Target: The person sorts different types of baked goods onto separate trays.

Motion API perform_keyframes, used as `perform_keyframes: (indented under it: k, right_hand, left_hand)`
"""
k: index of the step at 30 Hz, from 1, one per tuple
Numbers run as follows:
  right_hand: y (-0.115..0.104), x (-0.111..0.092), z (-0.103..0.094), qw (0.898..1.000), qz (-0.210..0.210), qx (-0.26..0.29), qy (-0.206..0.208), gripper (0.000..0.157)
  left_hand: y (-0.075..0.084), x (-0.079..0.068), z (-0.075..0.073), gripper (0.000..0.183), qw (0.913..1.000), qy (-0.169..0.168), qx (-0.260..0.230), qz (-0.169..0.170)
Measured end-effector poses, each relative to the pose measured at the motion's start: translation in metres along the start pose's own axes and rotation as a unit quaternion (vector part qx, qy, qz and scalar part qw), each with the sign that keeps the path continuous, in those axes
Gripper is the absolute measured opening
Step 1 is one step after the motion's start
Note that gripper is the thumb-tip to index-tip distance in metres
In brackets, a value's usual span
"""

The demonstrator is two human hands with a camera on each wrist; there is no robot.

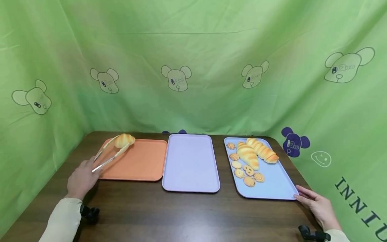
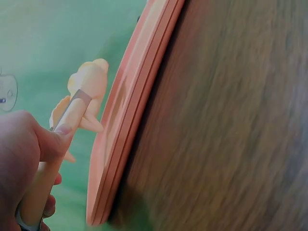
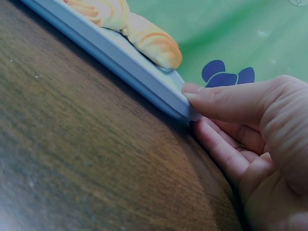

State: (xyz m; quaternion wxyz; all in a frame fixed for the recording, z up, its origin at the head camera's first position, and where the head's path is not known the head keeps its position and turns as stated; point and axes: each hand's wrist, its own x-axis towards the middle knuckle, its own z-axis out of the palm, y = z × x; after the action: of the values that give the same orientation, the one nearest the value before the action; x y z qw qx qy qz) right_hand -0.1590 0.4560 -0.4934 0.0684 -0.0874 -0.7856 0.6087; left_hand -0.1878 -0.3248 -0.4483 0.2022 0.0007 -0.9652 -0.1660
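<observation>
My left hand [image 1: 81,178] grips a pair of tongs [image 1: 104,163] with pale tips and metal-looking arms. Between the tong tips is a small golden bread roll [image 1: 124,140], over the back left part of the orange tray [image 1: 148,161]. In the left wrist view the thumb lies along one arm of the tongs [image 2: 67,118]. At the far right, my right hand [image 1: 317,203] pinches the near right corner of the blue tray [image 1: 276,185], thumb on top and fingers beneath. Two long bread rolls [image 1: 247,155] and several cookies [image 1: 249,181] lie on that tray.
A lilac tray [image 1: 191,163] lies between the other two, close against the orange one. All three trays stand on a dark wooden table [image 1: 181,215]. A green curtain [image 1: 193,107] with printed mouse heads hangs behind and at both sides.
</observation>
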Motion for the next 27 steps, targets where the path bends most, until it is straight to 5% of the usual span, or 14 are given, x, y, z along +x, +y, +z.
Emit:
perform_keyframes:
  k: [12, 27]
  right_hand:
    - [-0.002, 0.0, 0.001, 1.0, 0.007, -0.007, 0.005, 0.037]
    - [-0.004, 0.001, 0.0, 1.0, 0.015, 0.0, 0.003, 0.034]
  left_hand:
    - [-0.018, 0.0, -0.01, 0.057, 0.9973, -0.045, 0.007, -0.058]
    - [-0.021, -0.001, -0.009, 0.066, 0.9943, -0.068, 0.005, -0.082]
